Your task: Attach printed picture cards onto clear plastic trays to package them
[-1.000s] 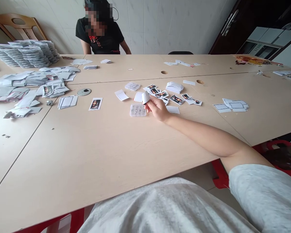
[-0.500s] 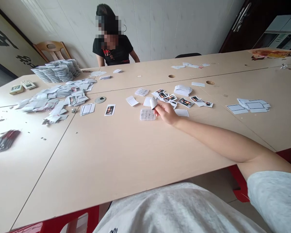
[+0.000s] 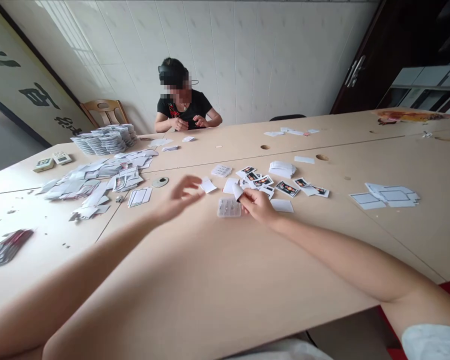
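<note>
My right hand pinches a curled white card, its pale side showing. The card stands over the far side of a clear plastic compartment box with small pieces in it. My left hand, slightly blurred by motion, is to the left with fingers apart and nothing visible in them. Its fingertips are near a plain white card on the table. Beyond my right hand lies a loose spread of dark-printed cards. A second clear box sits farther back.
A stack of white cards stands behind the printed ones. Black-bordered cards lie at the right. Heaped packets and bagged stacks fill the left. Across the table a person sits with both hands raised.
My left arm has come into view from the left, over where a printed card lay. My right hand keeps hold of the card. The person opposite has brought both hands up above the table edge.
</note>
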{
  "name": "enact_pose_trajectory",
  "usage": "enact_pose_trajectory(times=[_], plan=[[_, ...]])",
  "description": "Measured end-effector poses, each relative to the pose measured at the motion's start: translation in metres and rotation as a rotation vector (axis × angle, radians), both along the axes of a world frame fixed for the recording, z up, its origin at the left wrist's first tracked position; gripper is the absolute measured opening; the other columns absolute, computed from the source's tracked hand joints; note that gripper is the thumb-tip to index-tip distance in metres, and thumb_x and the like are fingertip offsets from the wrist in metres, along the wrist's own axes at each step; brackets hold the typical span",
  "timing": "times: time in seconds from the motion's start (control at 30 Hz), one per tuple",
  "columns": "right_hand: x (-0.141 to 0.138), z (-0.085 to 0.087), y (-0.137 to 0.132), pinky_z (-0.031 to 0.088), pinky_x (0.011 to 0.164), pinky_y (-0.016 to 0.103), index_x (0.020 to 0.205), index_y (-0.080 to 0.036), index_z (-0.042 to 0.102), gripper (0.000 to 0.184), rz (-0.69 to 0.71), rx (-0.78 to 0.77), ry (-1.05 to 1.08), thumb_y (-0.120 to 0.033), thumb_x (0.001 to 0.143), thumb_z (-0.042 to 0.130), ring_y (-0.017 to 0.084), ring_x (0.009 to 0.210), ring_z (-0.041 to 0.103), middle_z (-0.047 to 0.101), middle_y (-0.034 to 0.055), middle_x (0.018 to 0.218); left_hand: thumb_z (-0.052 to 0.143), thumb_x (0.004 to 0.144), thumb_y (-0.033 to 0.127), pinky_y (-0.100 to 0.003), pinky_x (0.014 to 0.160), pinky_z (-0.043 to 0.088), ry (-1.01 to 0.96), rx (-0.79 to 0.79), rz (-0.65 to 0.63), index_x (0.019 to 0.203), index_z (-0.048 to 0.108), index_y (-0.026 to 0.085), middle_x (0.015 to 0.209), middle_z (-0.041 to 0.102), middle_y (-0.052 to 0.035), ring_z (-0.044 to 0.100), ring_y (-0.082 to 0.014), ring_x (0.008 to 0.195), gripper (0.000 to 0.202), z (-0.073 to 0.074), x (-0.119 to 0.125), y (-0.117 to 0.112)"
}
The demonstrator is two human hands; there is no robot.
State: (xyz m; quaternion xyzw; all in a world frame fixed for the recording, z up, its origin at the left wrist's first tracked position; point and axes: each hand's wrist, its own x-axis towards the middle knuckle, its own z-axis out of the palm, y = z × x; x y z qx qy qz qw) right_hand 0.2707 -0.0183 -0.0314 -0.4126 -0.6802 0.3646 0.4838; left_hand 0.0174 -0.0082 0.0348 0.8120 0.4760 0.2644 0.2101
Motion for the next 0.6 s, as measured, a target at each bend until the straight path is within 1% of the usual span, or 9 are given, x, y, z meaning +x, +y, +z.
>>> enact_pose_trajectory(times=[0.07,0.1,0.17,0.2,0.27,0.37,0.43,0.53,0.6], plan=[[-0.001,0.000,0.000,0.036,0.052,0.023,0.065,-0.016,0.047,0.036,0.022,-0.025,0.015,-0.045,0.087,0.051,0.010,0.050,0.047,0.049,-0.0019,0.054,0.055,0.080,0.059,-0.047,0.099,0.043,0.096,0.034,-0.023,0.128,0.048,0.022,0.128,0.051,-0.0114,0.049,-0.0275,0.118,0.061,-0.019,0.007,0.004],[-0.001,-0.001,0.000,0.036,0.052,0.023,0.065,-0.016,0.047,0.037,0.039,-0.032,0.023,-0.046,0.087,0.051,0.010,0.050,0.047,0.049,-0.0019,0.054,0.057,0.077,0.062,-0.049,0.103,0.038,0.166,0.060,-0.040,0.133,0.044,0.024,0.134,0.047,-0.0118,0.044,-0.0302,0.123,0.069,-0.028,0.011,0.004],[-0.001,-0.001,0.000,0.036,0.050,0.023,0.066,-0.016,0.047,0.040,0.063,-0.047,0.028,-0.050,0.087,0.050,0.010,0.049,0.046,0.049,-0.0016,0.055,0.055,0.077,0.064,-0.053,0.107,0.030,0.296,0.097,-0.072,0.144,0.031,0.028,0.144,0.035,-0.0118,0.034,-0.0343,0.130,0.080,-0.042,0.015,0.002],[-0.001,-0.002,0.000,0.035,0.050,0.023,0.066,-0.016,0.047,0.041,0.070,-0.050,0.026,-0.052,0.087,0.049,0.010,0.048,0.045,0.049,-0.0013,0.056,0.052,0.079,0.065,-0.055,0.108,0.027,0.337,0.096,-0.077,0.147,0.026,0.030,0.147,0.031,-0.0111,0.031,-0.0354,0.132,0.081,-0.045,0.017,0.001],[0.000,-0.002,0.001,0.035,0.050,0.023,0.066,-0.016,0.047,0.044,0.067,-0.039,0.014,-0.054,0.088,0.047,0.010,0.049,0.044,0.049,-0.0009,0.057,0.045,0.083,0.064,-0.057,0.108,0.025,0.382,0.065,-0.069,0.148,0.022,0.034,0.150,0.026,-0.0095,0.027,-0.0365,0.134,0.075,-0.045,0.018,0.001],[0.001,-0.003,0.000,0.033,0.051,0.023,0.067,-0.016,0.046,0.042,0.039,0.009,-0.018,-0.051,0.090,0.045,0.010,0.051,0.043,0.049,-0.0008,0.058,0.041,0.084,0.065,-0.060,0.108,0.020,0.424,0.013,-0.056,0.145,0.028,0.041,0.150,0.025,-0.0065,0.021,-0.0373,0.136,0.068,-0.041,0.019,0.003],[0.001,-0.002,-0.001,0.033,0.051,0.023,0.067,-0.016,0.047,0.038,0.022,0.056,-0.062,-0.046,0.091,0.045,0.010,0.051,0.043,0.049,-0.0008,0.058,0.042,0.084,0.066,-0.061,0.108,0.018,0.428,0.030,-0.047,0.142,0.034,0.043,0.148,0.027,-0.0051,0.020,-0.0371,0.136,0.063,-0.040,0.020,0.004],[0.000,-0.001,-0.003,0.033,0.052,0.023,0.068,-0.017,0.048,0.032,0.022,0.141,-0.128,-0.039,0.091,0.046,0.010,0.054,0.043,0.048,-0.0005,0.060,0.045,0.082,0.065,-0.061,0.108,0.019,0.404,0.084,-0.031,0.137,0.043,0.043,0.145,0.031,-0.0051,0.022,-0.0367,0.134,0.058,-0.040,0.022,0.003],[-0.001,-0.001,-0.004,0.033,0.053,0.023,0.069,-0.017,0.049,0.029,0.034,0.177,-0.159,-0.035,0.091,0.045,0.010,0.056,0.043,0.048,-0.0001,0.062,0.047,0.081,0.064,-0.060,0.107,0.021,0.382,0.082,-0.029,0.133,0.047,0.041,0.143,0.034,-0.0057,0.023,-0.0364,0.133,0.057,-0.039,0.021,0.002]])
